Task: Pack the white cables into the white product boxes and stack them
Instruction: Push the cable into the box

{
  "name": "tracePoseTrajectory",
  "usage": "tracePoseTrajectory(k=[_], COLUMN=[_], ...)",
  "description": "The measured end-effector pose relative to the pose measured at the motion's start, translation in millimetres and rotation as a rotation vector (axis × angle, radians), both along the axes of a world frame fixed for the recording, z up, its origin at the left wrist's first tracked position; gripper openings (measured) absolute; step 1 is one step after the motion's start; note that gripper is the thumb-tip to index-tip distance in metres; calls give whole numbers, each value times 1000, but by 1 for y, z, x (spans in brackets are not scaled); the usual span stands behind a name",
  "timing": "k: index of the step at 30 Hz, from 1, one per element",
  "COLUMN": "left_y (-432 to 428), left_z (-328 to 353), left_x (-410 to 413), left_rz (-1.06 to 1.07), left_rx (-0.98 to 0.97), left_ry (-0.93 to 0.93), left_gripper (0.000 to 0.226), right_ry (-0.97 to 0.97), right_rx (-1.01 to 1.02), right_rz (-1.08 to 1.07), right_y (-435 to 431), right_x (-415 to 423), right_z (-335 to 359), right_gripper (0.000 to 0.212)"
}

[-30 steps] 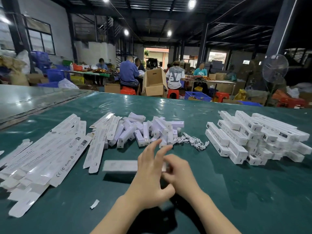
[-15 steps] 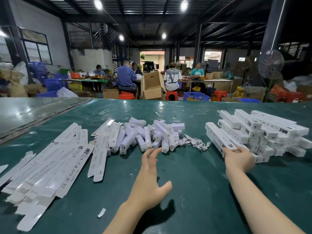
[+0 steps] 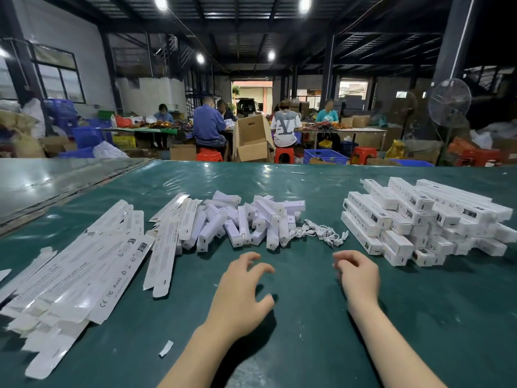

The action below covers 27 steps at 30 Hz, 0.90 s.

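A small tangle of white cables (image 3: 321, 232) lies on the green table (image 3: 307, 303), just beyond my hands. To its right stands a stack of closed white product boxes (image 3: 419, 219). To its left lies a loose heap of small white inner boxes (image 3: 246, 222), and further left are flat unfolded white box sleeves (image 3: 84, 270). My left hand (image 3: 240, 292) hovers over the table with loosely curled fingers and holds nothing. My right hand (image 3: 356, 275) is near the cables and the stack, fingers relaxed and empty.
A torn white paper scrap (image 3: 166, 348) lies near my left forearm. A grey table surface (image 3: 56, 180) adjoins at the far left. Beyond the table's far edge several people sit among cardboard boxes (image 3: 251, 141), red stools and blue crates. A standing fan (image 3: 449, 103) is at the right.
The closed box that both hands held a second ago went onto the right stack. My right hand has since drawn back from the stack toward the middle; my left hand stayed put.
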<state>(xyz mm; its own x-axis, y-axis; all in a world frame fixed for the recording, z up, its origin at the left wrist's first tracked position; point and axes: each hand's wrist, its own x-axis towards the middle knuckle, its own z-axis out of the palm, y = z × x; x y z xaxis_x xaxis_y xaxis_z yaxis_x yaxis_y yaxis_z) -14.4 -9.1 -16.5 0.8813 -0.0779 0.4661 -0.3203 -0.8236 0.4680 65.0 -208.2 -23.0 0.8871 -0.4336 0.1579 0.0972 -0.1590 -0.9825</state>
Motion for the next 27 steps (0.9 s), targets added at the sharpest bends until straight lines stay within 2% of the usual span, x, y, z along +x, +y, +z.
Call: tracePoseTrajectory(k=[3,5,7,9,11,16,19,24,26,27], left_y=[18,35,52,65,71,73,75,68,61,54], left_z=[9,14,17,16,14,14,12,26,34,37], left_x=[2,0,-4,-6,-7,-2,0,-5,-7,-7], left_rz=[331,558,719,809,846,893,841,800,739,673], left_rx=[-4,-87,-152,-196,-137,-35,-210,-836,-919,-940], left_ry=[-80,-89,-9,185,359,399,231,-255,-379,-392], left_gripper=[31,41,53,61,61,57,55,35,29,24], right_ry=[30,47,39,31,27,28,16,13,-1,-6], right_rx=[-143,-263,-325,-398,-466,-592,-620,-599,-513,-391], right_rz=[252,318,324,324,346,398,408,415,453,496], right_y=[6,6,6,9,12,20,21,22,26,29], right_x=[-15,-20,-23,-26,-30,-36,-36,-40,-41,-42], right_z=[6,8,10,12,13,11,11,14,17,18], right_gripper=[38,38,37,36,36,35,36,35,32,29])
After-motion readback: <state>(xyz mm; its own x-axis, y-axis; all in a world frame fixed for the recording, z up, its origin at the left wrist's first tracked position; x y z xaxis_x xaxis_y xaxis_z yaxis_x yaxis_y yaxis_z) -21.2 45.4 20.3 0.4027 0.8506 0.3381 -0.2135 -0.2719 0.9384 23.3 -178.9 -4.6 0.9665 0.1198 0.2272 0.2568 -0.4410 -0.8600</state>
